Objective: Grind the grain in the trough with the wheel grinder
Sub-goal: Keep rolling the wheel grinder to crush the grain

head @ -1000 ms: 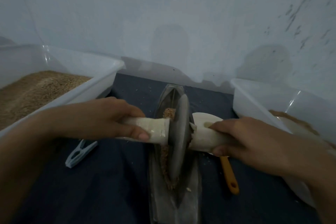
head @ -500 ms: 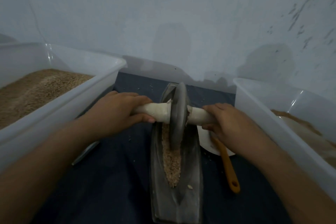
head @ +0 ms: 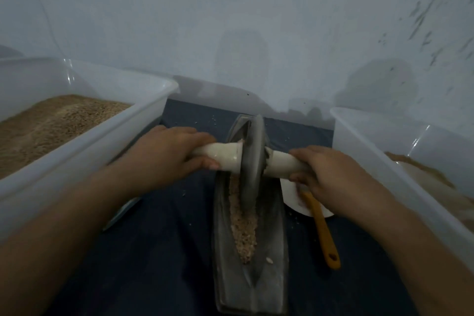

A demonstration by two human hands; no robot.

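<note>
A grey boat-shaped trough (head: 272, 251) lies lengthwise on the dark cloth, with a strip of crushed grain (head: 243, 226) along its groove. The grey wheel grinder (head: 252, 159) stands upright in the groove at the trough's far half, with a white handle sticking out each side. My left hand (head: 164, 156) grips the left handle. My right hand (head: 331, 174) grips the right handle. The wheel's lower edge sits in the grain.
A clear bin of brown grain (head: 77, 136) stands at the left. Another clear bin (head: 384, 161) with ground grain stands at the right. A white plate (head: 295, 200) and an orange-handled tool (head: 325, 236) lie right of the trough. The wall is close behind.
The wheel has rolled from the trough's middle to its far end, both hands moving away from me with it. More of the crushed grain now shows in the near groove.
</note>
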